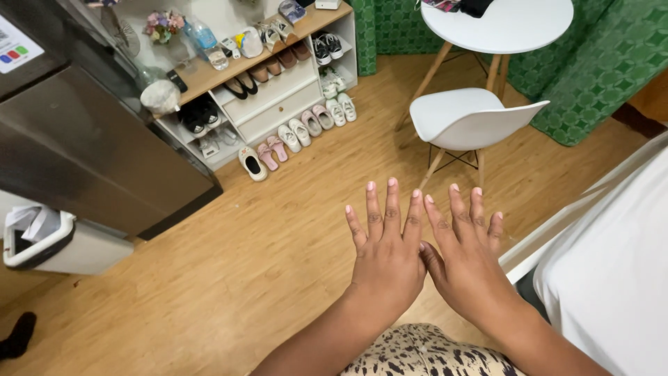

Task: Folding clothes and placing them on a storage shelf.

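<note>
Hands: left hand [387,259], right hand [465,263], empty.

The left hand [385,251] and the right hand [465,254] are held out flat, backs up, fingers spread, side by side and touching at the thumbs, holding nothing; below them lies the wooden floor [229,278]; a white chair [470,120] stands just beyond the hands; behind the chair is a round white table [515,28]; well left of the chair, a shoe rack [275,83] with pairs lined before it; far left of the chair, a white bin [49,244].
</note>
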